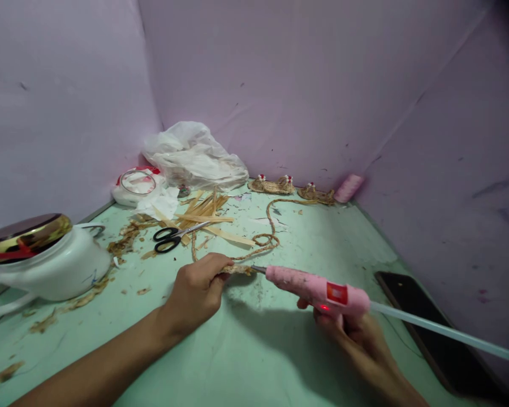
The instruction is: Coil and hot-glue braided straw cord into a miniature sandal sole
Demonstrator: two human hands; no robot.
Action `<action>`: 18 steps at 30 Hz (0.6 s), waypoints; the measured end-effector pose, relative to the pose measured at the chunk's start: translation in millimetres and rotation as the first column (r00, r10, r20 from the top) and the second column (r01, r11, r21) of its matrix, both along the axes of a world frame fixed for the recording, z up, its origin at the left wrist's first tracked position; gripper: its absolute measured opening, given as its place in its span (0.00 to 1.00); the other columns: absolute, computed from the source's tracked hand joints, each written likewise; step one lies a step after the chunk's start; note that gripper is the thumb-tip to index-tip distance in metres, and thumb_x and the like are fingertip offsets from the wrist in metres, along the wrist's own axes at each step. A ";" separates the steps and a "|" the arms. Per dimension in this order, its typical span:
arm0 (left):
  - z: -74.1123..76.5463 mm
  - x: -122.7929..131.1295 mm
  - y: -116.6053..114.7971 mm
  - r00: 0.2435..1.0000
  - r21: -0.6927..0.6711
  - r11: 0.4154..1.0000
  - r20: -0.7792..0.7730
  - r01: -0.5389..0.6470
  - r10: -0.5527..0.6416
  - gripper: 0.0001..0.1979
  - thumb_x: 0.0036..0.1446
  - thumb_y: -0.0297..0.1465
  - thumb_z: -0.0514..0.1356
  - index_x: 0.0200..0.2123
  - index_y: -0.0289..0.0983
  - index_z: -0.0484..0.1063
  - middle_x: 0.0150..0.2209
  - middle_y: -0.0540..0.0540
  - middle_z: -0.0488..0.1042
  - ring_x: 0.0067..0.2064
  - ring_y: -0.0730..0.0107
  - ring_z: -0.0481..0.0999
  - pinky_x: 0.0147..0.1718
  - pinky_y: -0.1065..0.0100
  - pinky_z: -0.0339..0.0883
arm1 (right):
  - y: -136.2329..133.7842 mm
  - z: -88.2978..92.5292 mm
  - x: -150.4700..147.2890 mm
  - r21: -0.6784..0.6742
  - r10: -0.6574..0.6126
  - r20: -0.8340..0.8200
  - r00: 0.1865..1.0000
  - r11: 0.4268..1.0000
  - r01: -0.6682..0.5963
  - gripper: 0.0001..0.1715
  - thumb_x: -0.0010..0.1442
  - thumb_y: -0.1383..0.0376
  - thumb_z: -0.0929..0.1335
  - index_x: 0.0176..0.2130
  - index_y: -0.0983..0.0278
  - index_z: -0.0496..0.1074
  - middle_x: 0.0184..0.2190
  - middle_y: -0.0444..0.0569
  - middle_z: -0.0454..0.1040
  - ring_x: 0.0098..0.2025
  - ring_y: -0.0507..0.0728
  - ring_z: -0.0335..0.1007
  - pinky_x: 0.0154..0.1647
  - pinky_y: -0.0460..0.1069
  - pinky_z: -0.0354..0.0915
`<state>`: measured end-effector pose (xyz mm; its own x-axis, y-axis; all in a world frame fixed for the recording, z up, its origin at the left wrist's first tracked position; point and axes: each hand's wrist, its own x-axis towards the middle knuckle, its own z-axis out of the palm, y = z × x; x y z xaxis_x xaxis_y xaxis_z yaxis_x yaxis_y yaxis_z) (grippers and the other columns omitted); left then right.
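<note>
My left hand (201, 287) is closed on a small braided straw piece (238, 269), pinched between thumb and fingers. A braided cord (272, 226) runs behind that hand, loops once and stretches toward the back right. My right hand (352, 333) is wrapped round the handle of a pink glue gun (307, 287), whose red light is lit. The gun's metal nozzle points left and meets or nearly meets the right end of the straw piece. A long clear glue stick (445, 329) sticks out of its rear.
Black-handled scissors (172, 237) lie by straw strips (210, 212). A white pot (63, 271) stands left, a dark phone (432, 333) right. At the back are a plastic bag (195, 155), woven straw pieces (272, 187) and a pink spool (348, 187).
</note>
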<state>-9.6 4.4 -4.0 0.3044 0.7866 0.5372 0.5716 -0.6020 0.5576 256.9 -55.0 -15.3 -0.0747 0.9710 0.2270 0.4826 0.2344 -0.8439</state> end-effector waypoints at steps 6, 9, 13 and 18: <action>-2.7 -0.8 0.9 1.000 -0.030 0.999 -0.006 -0.018 0.017 0.11 0.53 0.20 0.52 0.35 0.35 0.72 0.32 0.48 0.76 0.34 0.72 0.75 0.34 0.72 0.66 | -4.1 -4.6 -0.2 0.091 -0.044 0.119 0.992 0.995 0.033 0.14 0.58 0.55 0.65 0.32 0.60 0.76 0.28 0.48 0.76 0.29 0.57 0.71 0.28 0.48 0.68; -3.9 -0.9 0.5 1.000 -0.037 0.999 -0.013 -0.016 0.016 0.12 0.53 0.20 0.52 0.36 0.35 0.72 0.33 0.48 0.76 0.36 0.71 0.75 0.35 0.72 0.66 | -5.4 -7.2 1.9 0.098 -0.070 0.197 0.978 0.994 0.051 0.17 0.59 0.54 0.64 0.29 0.61 0.75 0.29 0.49 0.76 0.28 0.56 0.71 0.27 0.47 0.67; -3.8 -0.2 0.0 1.000 -0.039 0.999 -0.013 -0.014 0.014 0.11 0.53 0.20 0.52 0.35 0.36 0.72 0.32 0.48 0.76 0.35 0.72 0.75 0.34 0.72 0.66 | -5.9 -7.2 1.4 0.094 -0.056 0.226 0.973 0.995 0.035 0.18 0.59 0.54 0.63 0.28 0.61 0.74 0.27 0.48 0.74 0.28 0.56 0.70 0.27 0.47 0.66; -2.7 0.5 0.2 1.000 -0.042 0.999 -0.008 -0.010 0.010 0.12 0.52 0.20 0.51 0.35 0.36 0.72 0.32 0.48 0.76 0.35 0.71 0.75 0.34 0.72 0.66 | -5.5 -2.5 -1.3 0.076 -0.046 0.221 0.974 0.997 0.030 0.15 0.59 0.55 0.64 0.30 0.61 0.74 0.24 0.45 0.72 0.25 0.54 0.69 0.25 0.46 0.66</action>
